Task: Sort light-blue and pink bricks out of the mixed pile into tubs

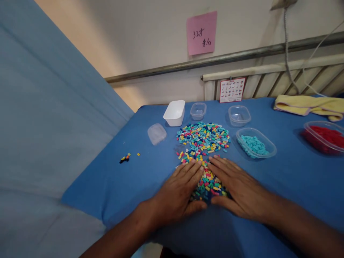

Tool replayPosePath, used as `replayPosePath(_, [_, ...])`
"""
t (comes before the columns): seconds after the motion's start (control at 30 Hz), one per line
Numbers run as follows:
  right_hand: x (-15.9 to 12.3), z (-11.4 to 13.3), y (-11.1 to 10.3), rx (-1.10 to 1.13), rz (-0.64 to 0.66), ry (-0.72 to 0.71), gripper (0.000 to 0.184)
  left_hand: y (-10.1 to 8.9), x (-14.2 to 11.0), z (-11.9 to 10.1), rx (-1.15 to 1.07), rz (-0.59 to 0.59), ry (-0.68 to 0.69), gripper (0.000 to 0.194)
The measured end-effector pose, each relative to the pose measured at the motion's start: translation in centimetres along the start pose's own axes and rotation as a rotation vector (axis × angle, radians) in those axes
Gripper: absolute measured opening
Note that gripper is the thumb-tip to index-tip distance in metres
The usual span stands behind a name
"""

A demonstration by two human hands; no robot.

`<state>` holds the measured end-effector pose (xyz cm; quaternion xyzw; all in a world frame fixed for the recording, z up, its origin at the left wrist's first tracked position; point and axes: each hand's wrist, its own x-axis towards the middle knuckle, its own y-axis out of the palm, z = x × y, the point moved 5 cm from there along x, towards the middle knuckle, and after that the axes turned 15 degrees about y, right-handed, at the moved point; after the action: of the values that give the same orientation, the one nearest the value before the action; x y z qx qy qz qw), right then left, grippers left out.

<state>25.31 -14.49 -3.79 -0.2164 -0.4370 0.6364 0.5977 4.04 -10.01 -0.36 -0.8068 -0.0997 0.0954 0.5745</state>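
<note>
A heap of small toy building bricks [210, 179] in many colours lies between my two hands. My left hand [182, 186] rests flat along its left side, fingers stretched forward over the nearest pieces. On the right side my right hand [235, 184] lies with its fingers extended, touching bricks at the edge. Both thumbs point inward at the near end of the heap. Just beyond my fingertips spreads a larger, flatter pile of bricks [202, 136], joined to the heap by scattered pieces. Bricks under my palms and fingers are hidden.
Behind the pile stand a white tub [174, 114] and clear containers [198, 111] [239, 116]. To the right are a container of turquoise bricks [254, 145] and one of red pieces [326, 138]. A clear lid [157, 134] and a small brick cluster [125, 158] lie left. A yellow cloth [303, 105] lies far right.
</note>
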Motion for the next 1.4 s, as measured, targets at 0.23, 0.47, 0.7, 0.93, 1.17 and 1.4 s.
replayPosePath(0.23, [1.0, 1.6, 1.4, -0.105, 0.012, -0.004, 0.088, 0.5, 1.7, 2.4, 0.100, -0.036, 0.004, 0.088])
replayPosePath(0.47, [2.4, 0.7, 0.4, -0.112, -0.098, 0.109, 0.072, -0.5, 2.0, 3.5, 0.097, -0.066, -0.056, 0.083])
replayPosePath(0.7, [2.7, 0.5, 0.2, -0.014, -0.007, 0.062, 0.064, -1.9, 4.1, 3.7, 0.038, -0.044, -0.002, 0.075])
replayPosePath(0.93, [3.3, -0.4, -0.2, 0.003, -0.066, 0.122, 0.065, -2.8, 6.6, 4.2, 0.031, -0.068, 0.118, 0.065])
replayPosePath(1.17, [3.3, -1.0, -0.5, 0.012, -0.129, 0.200, 0.054, -3.7, 4.8, 6.5, 0.093, -0.409, 0.070, 0.048])
replayPosePath(1.4, [3.6, -0.6, 0.0, -0.109, -0.091, 0.169, 0.073, -2.5, 5.5, 5.0, 0.074, -0.312, 0.251, 0.041])
